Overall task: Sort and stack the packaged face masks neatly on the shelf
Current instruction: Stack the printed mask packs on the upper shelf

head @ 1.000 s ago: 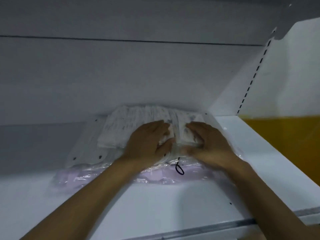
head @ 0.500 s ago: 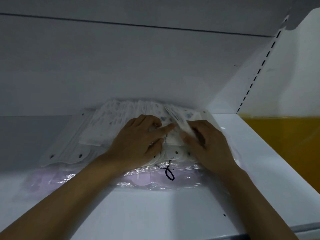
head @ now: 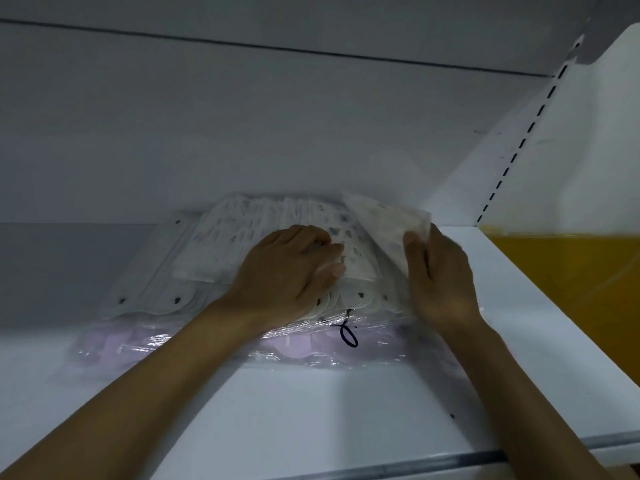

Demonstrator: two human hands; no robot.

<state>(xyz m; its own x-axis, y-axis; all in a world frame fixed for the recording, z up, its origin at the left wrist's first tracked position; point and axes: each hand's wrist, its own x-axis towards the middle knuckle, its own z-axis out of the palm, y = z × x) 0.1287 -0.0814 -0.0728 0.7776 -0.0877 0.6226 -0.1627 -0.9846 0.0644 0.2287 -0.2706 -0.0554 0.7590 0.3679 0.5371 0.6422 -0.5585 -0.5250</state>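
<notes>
Two hands on white mask stack point(head: 242, 237), atop lilac pack point(head: 207, 344) on shelf point(head: 311, 410). Stack is gripped by left hand point(head: 284, 271), fingers curled. One packet point(head: 384, 223) is pinched and raised by right hand point(head: 440, 278) above lilac pack's right end. Risk: fanned stack is dragged off slippery lilac pack if packet is pulled sideways.

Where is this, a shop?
Probably a shop or stockroom: a white shelf, a slotted upright for adjustable shelves, and bundles of packaged face masks in clear wrap.

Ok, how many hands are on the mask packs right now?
2. The left hand holds the patterned packs mid-pile; the right hand pinches one lifted pack at the pile's right end. Neither is hidden.
</notes>
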